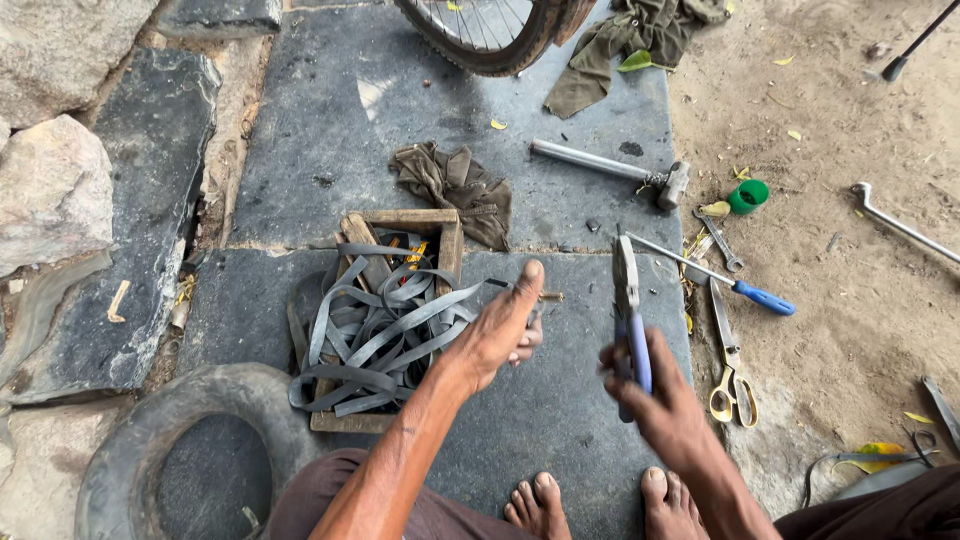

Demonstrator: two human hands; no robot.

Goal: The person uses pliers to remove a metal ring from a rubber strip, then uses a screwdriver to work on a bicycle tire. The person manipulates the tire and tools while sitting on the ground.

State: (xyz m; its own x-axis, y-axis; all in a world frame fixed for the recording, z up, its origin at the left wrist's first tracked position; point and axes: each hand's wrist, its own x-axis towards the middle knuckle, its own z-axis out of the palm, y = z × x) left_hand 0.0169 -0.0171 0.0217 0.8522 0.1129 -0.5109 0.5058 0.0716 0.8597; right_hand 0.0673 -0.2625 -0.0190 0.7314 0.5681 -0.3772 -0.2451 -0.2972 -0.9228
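Setting: person sits barefoot on a dark grey stone slab floor [350,110], feet [540,505] at the near edge, work kept between the knees.
Left hand [497,328]: arm reaches forward and right, wrist bent, palm down; fingers pinch a small brownish metal piece [550,296] that pokes out past the fingertips. What the piece is cannot be told.
Right hand [650,395]: clenched round the blue-handled pliers [628,310], held upright with the nose pointing away, just beside the small piece, apart from it.
Wooden box [400,225]: open square tray just left of the left hand, heaped with loose grey rubber strips [370,330] spilling over its rim.
Tools to the right: steel hammer [610,168], blue-handled screwdriver [715,275], yellow-handled scissors [730,370], green cap [747,195], all laid within arm's reach.
Around: bicycle wheel [480,35] at top, old black tyre [190,440] lower left, brown rag [455,185] behind the box.
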